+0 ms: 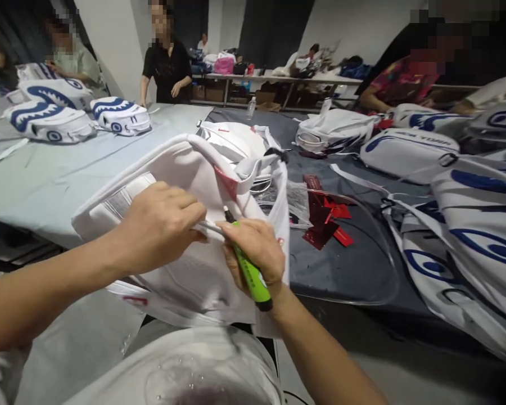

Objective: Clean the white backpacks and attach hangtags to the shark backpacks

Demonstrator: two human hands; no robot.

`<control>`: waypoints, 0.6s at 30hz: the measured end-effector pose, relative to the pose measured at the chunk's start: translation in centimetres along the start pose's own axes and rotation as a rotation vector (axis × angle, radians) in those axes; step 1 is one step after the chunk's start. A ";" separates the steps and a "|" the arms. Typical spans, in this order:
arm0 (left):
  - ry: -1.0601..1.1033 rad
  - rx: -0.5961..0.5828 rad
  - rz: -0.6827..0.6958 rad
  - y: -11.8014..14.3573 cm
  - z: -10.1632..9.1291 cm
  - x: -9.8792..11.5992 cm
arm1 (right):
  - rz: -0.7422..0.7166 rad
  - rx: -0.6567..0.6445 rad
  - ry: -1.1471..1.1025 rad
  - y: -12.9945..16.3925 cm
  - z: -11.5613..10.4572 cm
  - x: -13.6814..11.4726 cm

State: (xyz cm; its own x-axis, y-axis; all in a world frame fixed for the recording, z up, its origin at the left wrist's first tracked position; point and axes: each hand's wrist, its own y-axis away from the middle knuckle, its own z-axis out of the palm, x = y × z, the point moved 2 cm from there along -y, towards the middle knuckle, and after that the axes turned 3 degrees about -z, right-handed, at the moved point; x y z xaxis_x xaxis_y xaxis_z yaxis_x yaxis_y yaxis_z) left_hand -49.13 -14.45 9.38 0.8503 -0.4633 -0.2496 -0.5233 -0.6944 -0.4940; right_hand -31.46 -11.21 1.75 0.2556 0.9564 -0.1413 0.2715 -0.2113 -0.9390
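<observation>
Both my hands are closed on work at the bench [46, 185] edge: my left hand [160, 225] pinches a fold of the white backpack [185, 163], my right hand [257, 250] grips a green marker pen [249, 273] with its tip against the fabric. Soft and light, I judge, the bag sags, so it wants holding taut just beside the tip.

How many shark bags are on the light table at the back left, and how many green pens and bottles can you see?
Shark bags on the light table: 3
Green pen, in the right hand: 1
Bottles: 1
Total: 5
</observation>
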 end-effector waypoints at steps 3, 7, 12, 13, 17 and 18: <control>0.191 0.011 -0.167 2.3 2.5 1.5 | -0.023 -0.127 -0.017 0.5 -0.5 0.4; 0.545 -0.047 -0.131 5.1 7.3 1.7 | 0.079 -0.247 -0.071 4.9 0.2 1.8; 0.274 0.008 -0.179 2.4 9.0 -0.2 | 0.139 -0.215 -0.079 8.1 0.7 1.8; 0.255 -0.090 -0.166 1.3 9.7 -0.5 | 0.133 -0.218 -0.071 8.3 0.9 1.5; 0.214 -0.385 -0.138 -1.6 13.4 -1.1 | 0.133 -0.254 -0.073 8.9 1.1 0.5; 0.208 -0.403 -0.137 -1.8 14.2 -1.3 | 0.136 -0.283 -0.078 9.0 1.1 0.5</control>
State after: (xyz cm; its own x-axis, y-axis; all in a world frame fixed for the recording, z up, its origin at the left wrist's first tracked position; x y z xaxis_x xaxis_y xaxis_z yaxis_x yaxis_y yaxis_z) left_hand -48.48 -4.80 -1.29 0.9054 -0.4243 -0.0124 -0.4218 -0.8961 -0.1380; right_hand -29.88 -12.40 -7.14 0.2386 0.9259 -0.2929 0.4895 -0.3752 -0.7872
